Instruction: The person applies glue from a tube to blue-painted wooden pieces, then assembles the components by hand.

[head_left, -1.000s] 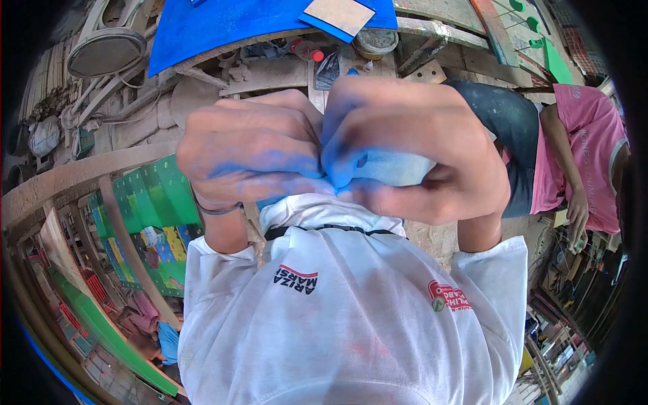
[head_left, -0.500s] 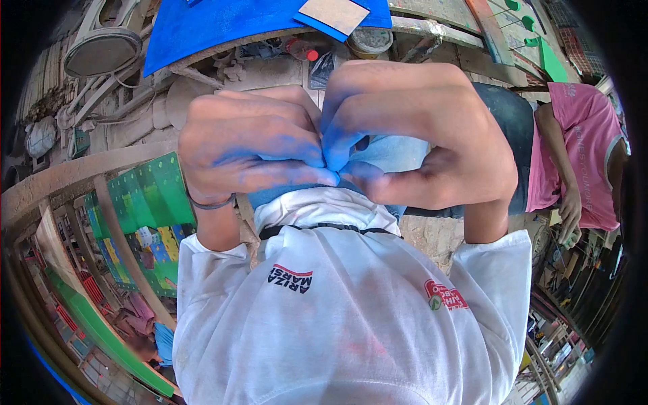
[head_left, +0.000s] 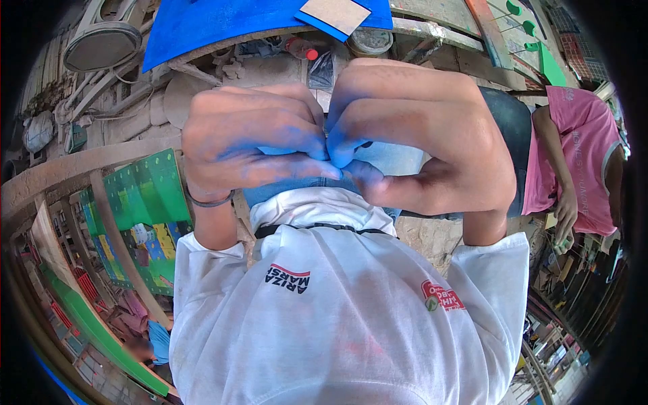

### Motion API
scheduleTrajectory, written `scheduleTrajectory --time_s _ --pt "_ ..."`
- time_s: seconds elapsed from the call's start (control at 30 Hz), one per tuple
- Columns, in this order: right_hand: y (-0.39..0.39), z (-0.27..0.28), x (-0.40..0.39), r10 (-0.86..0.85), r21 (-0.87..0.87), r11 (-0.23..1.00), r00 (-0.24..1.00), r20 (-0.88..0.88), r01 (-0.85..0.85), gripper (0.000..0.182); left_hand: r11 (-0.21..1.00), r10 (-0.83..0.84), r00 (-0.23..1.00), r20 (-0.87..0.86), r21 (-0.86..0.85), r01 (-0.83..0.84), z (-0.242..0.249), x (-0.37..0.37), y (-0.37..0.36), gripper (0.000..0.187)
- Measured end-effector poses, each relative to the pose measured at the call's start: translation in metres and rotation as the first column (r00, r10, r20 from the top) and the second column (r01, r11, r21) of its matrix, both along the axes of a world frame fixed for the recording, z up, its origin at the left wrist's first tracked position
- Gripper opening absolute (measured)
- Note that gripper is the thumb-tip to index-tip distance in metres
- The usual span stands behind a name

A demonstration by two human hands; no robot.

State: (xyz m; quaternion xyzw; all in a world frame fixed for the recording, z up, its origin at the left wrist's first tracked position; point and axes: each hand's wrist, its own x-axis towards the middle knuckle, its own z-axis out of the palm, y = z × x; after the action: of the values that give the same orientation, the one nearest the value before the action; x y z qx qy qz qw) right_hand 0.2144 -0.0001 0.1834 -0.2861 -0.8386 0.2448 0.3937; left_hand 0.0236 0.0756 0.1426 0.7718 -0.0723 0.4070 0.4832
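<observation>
My left hand (head_left: 250, 145), with a dark band at the wrist, and my right hand (head_left: 425, 135) meet in front of my waist. Their thumbs and forefingers are pinched together, and the fingertips of both hands touch each other. Blue stains cover the fingers, most heavily near the tips. Whatever sits in the pinch, if anything, is too small or hidden to name. Behind the hands are my white shirt (head_left: 351, 310) and blue trousers (head_left: 391, 158).
A bright blue panel (head_left: 236, 27) lies beyond, with a tan-topped blue block (head_left: 335, 17) on it. A paint bucket (head_left: 370, 40) and a red-capped bottle (head_left: 301, 48) stand below it. At right is a person in pink (head_left: 580, 155); green panels (head_left: 145, 196) are at left.
Both hands stay pinched together with only slight finger shifts. The view has moved slightly, and the person in pink has shifted a little.
</observation>
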Motion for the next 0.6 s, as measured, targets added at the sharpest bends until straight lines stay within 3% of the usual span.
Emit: scheduleTrajectory --time_s 0.2,0.5,0.6 --pt "0.002 -0.002 0.0 0.035 -0.023 0.999 0.999 -0.021 -0.035 0.025 1.0 0.004 1.0 -0.009 0.02 -0.004 0.0 -0.001 0.0 0.02" --pt "0.0 -0.012 -0.009 -0.063 -0.028 0.998 0.986 -0.151 0.059 0.019 0.999 0.026 1.0 0.014 0.039 -0.026 -0.001 0.0 0.002 0.02" --pt "0.001 -0.015 -0.013 -0.111 0.058 0.991 0.976 -0.187 0.124 0.019 0.999 0.031 0.999 0.026 0.018 -0.032 -0.001 0.0 0.001 0.022"
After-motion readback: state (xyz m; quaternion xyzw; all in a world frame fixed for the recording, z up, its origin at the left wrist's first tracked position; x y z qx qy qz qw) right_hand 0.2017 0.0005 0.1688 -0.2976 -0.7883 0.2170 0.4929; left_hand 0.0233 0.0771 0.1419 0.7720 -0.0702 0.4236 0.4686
